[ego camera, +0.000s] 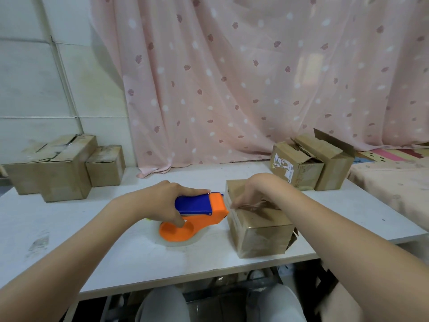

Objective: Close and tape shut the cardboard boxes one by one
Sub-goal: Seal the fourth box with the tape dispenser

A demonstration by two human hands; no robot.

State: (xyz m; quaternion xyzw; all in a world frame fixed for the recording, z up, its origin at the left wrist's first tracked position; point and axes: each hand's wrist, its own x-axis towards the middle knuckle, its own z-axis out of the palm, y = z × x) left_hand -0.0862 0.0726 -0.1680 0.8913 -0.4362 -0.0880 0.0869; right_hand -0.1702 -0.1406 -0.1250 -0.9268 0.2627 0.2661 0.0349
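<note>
Left grip (170, 201) clasps the tape dispenser (197, 213); right grip (249, 194), blurred and unreadable, presses the box (260, 225); tape may wrinkle.

Six cardboard boxes are counted on the white table (116, 259). Three closed boxes (65, 168) are grouped at the far left corner, one of them smaller (105, 165) than the rest. Two boxes with raised flaps (311, 166) are set side by side near the far right edge. One taped box (260, 231) is placed near the front edge. One orange and blue tape dispenser (197, 214) is seen. Two hands are counted, left (167, 198) and right (253, 191).
</note>
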